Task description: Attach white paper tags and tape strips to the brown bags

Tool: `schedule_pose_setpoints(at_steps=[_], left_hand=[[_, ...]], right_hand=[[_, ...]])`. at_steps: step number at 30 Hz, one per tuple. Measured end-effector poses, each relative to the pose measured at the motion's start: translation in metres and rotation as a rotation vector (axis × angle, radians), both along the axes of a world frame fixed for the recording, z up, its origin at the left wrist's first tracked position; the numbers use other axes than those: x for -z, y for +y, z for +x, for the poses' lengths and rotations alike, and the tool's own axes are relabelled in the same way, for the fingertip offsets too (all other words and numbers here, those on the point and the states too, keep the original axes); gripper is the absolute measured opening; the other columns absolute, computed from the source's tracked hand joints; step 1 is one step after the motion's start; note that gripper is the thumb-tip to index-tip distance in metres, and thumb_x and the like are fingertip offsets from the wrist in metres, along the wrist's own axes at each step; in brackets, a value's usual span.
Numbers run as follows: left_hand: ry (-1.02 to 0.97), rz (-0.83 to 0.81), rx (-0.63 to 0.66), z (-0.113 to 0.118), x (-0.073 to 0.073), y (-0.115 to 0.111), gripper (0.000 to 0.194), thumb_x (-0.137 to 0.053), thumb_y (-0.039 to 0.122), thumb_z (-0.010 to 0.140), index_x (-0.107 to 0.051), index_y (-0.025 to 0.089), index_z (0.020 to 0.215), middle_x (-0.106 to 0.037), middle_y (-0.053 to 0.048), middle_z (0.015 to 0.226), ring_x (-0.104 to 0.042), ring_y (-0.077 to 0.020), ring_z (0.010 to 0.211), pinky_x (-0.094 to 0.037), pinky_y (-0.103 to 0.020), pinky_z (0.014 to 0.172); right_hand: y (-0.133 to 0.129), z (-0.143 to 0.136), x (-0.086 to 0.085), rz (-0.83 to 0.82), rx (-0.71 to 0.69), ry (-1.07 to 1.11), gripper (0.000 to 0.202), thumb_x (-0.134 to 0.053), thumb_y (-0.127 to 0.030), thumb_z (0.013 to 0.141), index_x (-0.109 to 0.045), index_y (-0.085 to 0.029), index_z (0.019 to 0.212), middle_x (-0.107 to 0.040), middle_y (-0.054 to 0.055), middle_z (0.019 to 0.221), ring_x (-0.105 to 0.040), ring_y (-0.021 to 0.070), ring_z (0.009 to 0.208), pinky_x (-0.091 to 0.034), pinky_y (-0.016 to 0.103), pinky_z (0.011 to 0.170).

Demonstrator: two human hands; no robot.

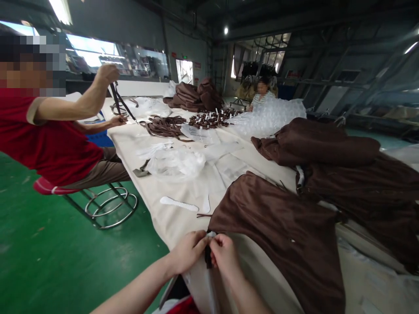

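- The left hand (188, 252) and the right hand (224, 255) met at the near edge of the tabletop (183, 224), both closed in a pinch on a small dark piece (208, 257) at the near-left corner of a brown fabric cover (278, 235)
- The cover lay spread across the near right of the tabletop
- A white serrated strip (178, 203) lay just left of it
- Crumpled clear plastic bags (175, 163) sat farther back
- At the far left, a seated person in a red shirt (49, 139) held up a dark strap (119, 101)
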State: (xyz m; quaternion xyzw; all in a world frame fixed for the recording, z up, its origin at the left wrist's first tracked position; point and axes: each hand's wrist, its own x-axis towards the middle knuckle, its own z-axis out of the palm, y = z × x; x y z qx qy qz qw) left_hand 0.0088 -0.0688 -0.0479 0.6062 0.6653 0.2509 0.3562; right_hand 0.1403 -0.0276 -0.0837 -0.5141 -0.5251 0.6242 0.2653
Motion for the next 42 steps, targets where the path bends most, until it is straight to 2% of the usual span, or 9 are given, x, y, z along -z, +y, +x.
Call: schedule_pose_setpoints(at_steps=[4, 11, 18, 24, 29, 32, 35, 38, 42], left_hand=[[-0.026, -0.047, -0.030, -0.002, -0.007, 0.008, 0.033, -0.033, 0.038, 0.087, -0.047, 0.019, 0.065, -0.052, -0.001, 0.062, -0.048, -0.0147, 0.061, -0.037, -0.026, 0.060], [-0.477, -0.487, -0.071, -0.013, -0.023, 0.010, 0.042, -0.053, 0.055, 0.075, -0.057, 0.013, 0.073, -0.036, 0.007, 0.049, -0.021, -0.0050, 0.039, -0.011, -0.022, 0.039], [-1.137, -0.982, -0.104, -0.018, -0.010, -0.010, 0.026, -0.066, 0.036, 0.074, -0.054, 0.012, 0.075, -0.027, 0.010, 0.046, -0.008, -0.0015, 0.034, -0.001, -0.015, 0.032], [-1.411, -0.938, -0.142, -0.006, -0.006, -0.031, 0.024, -0.052, 0.033, 0.088, -0.058, 0.011, 0.082, -0.026, 0.011, 0.043, -0.005, -0.0028, 0.034, -0.007, -0.013, 0.031], [-1.095, -0.684, -0.139, 0.011, -0.008, -0.039, 0.038, -0.048, 0.047, 0.088, -0.062, 0.012, 0.084, -0.027, 0.011, 0.039, -0.009, -0.0040, 0.032, -0.009, -0.018, 0.033], [-0.522, -0.287, -0.097, 0.015, -0.015, -0.037, 0.046, -0.043, 0.052, 0.088, -0.063, 0.012, 0.079, -0.038, 0.006, 0.042, -0.028, -0.0065, 0.035, -0.022, -0.019, 0.038], [0.151, 0.081, 0.035, 0.014, -0.021, -0.037, 0.038, -0.037, 0.039, 0.093, -0.063, 0.015, 0.081, -0.060, -0.005, 0.066, -0.056, -0.0152, 0.061, -0.041, -0.023, 0.057], [0.543, 0.163, 0.193, 0.013, -0.020, -0.040, 0.032, -0.030, 0.027, 0.095, -0.061, 0.016, 0.095, -0.066, -0.009, 0.085, -0.063, -0.0207, 0.075, -0.046, -0.029, 0.067], [0.697, 0.128, 0.277, 0.017, -0.018, -0.044, 0.029, -0.030, 0.024, 0.095, -0.058, 0.016, 0.096, -0.066, -0.009, 0.087, -0.064, -0.0209, 0.077, -0.050, -0.030, 0.069]], right_hand=[[0.002, 0.011, -0.003, -0.094, -0.126, 0.127, 0.043, -0.065, -0.057, 0.067, -0.061, -0.014, 0.075, -0.057, -0.002, 0.050, -0.049, 0.0076, 0.039, -0.035, 0.017, 0.036], [0.001, 0.027, -0.013, -0.234, -0.308, 0.221, 0.045, -0.068, -0.054, 0.066, -0.064, -0.013, 0.086, -0.064, 0.001, 0.063, -0.055, 0.0081, 0.047, -0.039, 0.018, 0.044], [-0.008, 0.021, -0.009, -0.116, -0.400, 0.243, 0.019, -0.058, -0.033, 0.077, -0.061, -0.014, 0.072, -0.060, -0.001, 0.061, -0.050, 0.0063, 0.047, -0.038, 0.017, 0.046], [-0.011, 0.019, -0.006, -0.044, -0.402, 0.237, 0.019, -0.057, -0.031, 0.076, -0.060, -0.015, 0.068, -0.058, -0.001, 0.056, -0.051, 0.0090, 0.045, -0.039, 0.019, 0.043], [-0.009, 0.020, -0.003, 0.116, -0.331, -0.034, 0.020, -0.063, -0.027, 0.071, -0.057, -0.016, 0.056, -0.059, 0.001, 0.050, -0.051, 0.0107, 0.042, -0.032, 0.019, 0.038], [-0.004, 0.028, -0.007, 0.129, -0.363, -0.157, 0.016, -0.057, -0.025, 0.074, -0.062, -0.016, 0.061, -0.062, 0.002, 0.052, -0.053, 0.0116, 0.040, -0.034, 0.019, 0.037], [0.001, 0.037, -0.017, 0.024, -0.370, -0.102, 0.015, -0.057, -0.027, 0.075, -0.061, -0.016, 0.065, -0.062, 0.001, 0.052, -0.054, 0.0107, 0.040, -0.037, 0.018, 0.038], [0.001, 0.039, -0.030, -0.182, -0.396, 0.040, 0.029, -0.049, -0.036, 0.082, -0.059, -0.015, 0.065, -0.060, 0.001, 0.049, -0.053, 0.0097, 0.037, -0.037, 0.017, 0.037], [-0.006, 0.034, -0.039, -0.307, -0.441, 0.079, 0.052, -0.032, -0.045, 0.091, -0.059, -0.013, 0.062, -0.059, 0.003, 0.046, -0.050, 0.0090, 0.032, -0.034, 0.017, 0.033]])
